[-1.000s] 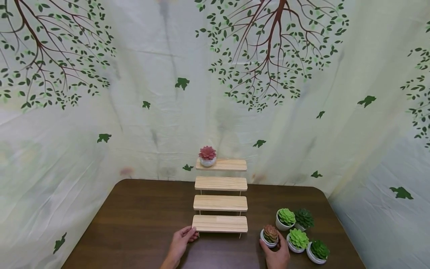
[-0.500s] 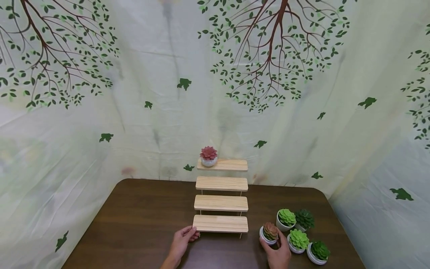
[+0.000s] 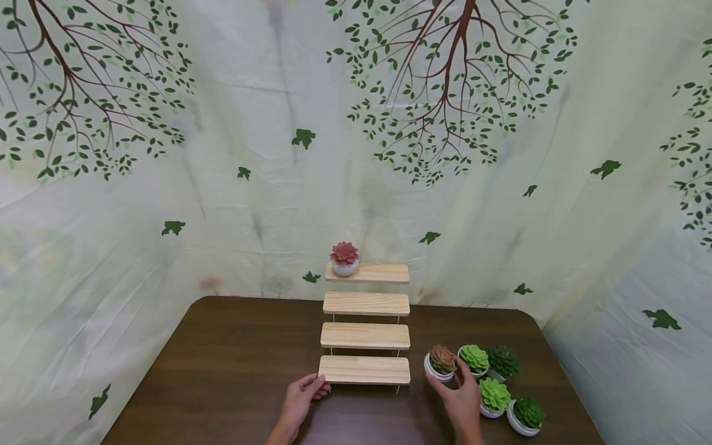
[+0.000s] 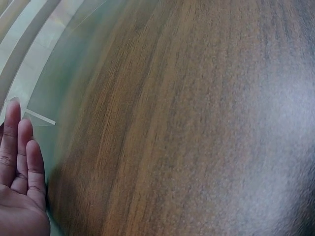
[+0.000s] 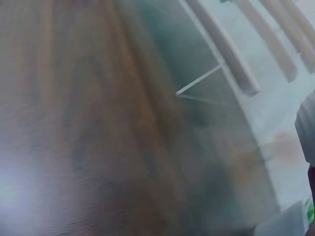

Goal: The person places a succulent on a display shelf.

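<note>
In the head view my right hand (image 3: pixel 463 398) grips the white pot of a reddish-brown artificial succulent (image 3: pixel 442 358), thumb and fingers around its sides. Part of that white pot (image 5: pixel 307 129) shows at the right edge of the right wrist view. My left hand (image 3: pixel 300 400) pinches the front left corner of the lowest step of a wooden tiered shelf (image 3: pixel 364 369). Its extended fingers (image 4: pixel 35 164) appear at the left of the left wrist view, beside a clear support. A pink potted succulent (image 3: pixel 344 254) stands at the left end of the top step.
Right of my right hand stand several potted succulents: a light green one (image 3: pixel 474 358), a dark green one (image 3: pixel 504 361), another light green one (image 3: pixel 494 395) and a green one (image 3: pixel 528 415). The brown table (image 3: pixel 233 352) meets a leaf-printed curtain (image 3: pixel 250 216) behind the shelf.
My right hand has carried the reddish-brown succulent slightly left and away from me, up beside the rear light green pot. The left hand stays at the shelf corner.
</note>
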{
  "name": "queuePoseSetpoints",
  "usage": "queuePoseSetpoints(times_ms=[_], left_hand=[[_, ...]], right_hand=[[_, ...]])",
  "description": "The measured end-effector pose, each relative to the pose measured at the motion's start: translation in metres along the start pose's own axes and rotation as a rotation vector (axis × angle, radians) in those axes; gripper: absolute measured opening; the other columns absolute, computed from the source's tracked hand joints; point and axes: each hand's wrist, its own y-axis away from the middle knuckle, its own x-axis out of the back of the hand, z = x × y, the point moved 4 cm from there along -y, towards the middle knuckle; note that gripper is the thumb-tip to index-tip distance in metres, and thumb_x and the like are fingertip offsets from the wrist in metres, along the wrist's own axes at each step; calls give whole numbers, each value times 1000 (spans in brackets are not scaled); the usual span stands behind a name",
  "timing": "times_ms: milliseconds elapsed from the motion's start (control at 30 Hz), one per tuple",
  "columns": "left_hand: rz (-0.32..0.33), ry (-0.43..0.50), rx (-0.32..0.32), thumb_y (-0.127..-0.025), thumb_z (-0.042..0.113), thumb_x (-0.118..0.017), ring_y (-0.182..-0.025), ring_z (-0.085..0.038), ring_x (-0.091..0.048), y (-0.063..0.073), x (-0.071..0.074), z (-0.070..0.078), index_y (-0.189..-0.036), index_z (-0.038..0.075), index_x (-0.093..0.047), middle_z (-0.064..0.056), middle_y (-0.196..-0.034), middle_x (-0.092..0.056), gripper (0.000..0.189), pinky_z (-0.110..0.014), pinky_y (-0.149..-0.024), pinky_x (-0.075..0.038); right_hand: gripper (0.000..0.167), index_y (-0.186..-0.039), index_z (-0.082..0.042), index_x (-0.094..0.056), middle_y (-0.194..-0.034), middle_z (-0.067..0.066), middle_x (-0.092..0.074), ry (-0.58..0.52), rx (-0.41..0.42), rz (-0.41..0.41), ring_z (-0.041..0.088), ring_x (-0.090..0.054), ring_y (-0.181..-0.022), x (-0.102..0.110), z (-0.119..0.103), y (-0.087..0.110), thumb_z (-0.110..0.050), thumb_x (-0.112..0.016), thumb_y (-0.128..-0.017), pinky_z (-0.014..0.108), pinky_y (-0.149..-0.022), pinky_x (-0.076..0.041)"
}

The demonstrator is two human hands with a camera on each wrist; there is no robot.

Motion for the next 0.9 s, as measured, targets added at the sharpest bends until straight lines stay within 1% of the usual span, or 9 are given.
queuePoseSetpoints(times_ms=[200,400,533,600,733,900], left_hand=[[7,-3,-11,-95,14,-62,-74,-12,-67,0,-1,1,-113,-19,-57,-14,-86,-71,38,-24,-71,-54],[8,2,-3,-95,14,-61,-75,-13,-67,1,-2,1,-114,-19,-56,-14,-87,-71,38,-25,-71,-54],[9,-1,10,-95,16,-62,-76,-13,-67,1,-1,0,-113,-18,-57,-14,-87,-72,38,-25,-71,-54],[9,-8,6,-96,16,-61,-76,-14,-67,1,-1,1,-113,-18,-58,-14,-86,-72,38,-25,-71,-54],[10,-9,11,-95,16,-62,-76,-14,-67,1,-1,1,-112,-18,-58,-13,-86,-72,38,-25,-70,-54],[12,-3,17,-95,16,-62,-74,-13,-67,1,-1,2,-112,-18,-58,-14,-85,-72,38,-25,-69,-53]], right_hand=[[71,-132,4,-49,-129,26,-54,-5,84,-39,40,-50,-123,-5,-25,-13,-12,-85,-73,52,-102,-40],[70,-131,5,-51,-129,25,-54,-26,198,-76,40,-51,-121,-14,-53,-23,-10,-85,-72,51,-100,-42],[70,-131,4,-51,-129,24,-54,-38,225,-118,39,-52,-121,-22,-69,-31,-10,-85,-72,51,-99,-43],[69,-131,4,-51,-128,24,-55,-35,240,-135,39,-52,-120,-26,-76,-34,-10,-85,-73,51,-99,-43],[66,-129,5,-53,-125,24,-57,-24,282,-143,38,-55,-118,-34,-92,-41,-8,-84,-72,50,-99,-44],[66,-130,3,-53,-126,22,-57,-15,328,-167,36,-55,-118,-46,-114,-54,-11,-84,-73,50,-99,-44]])
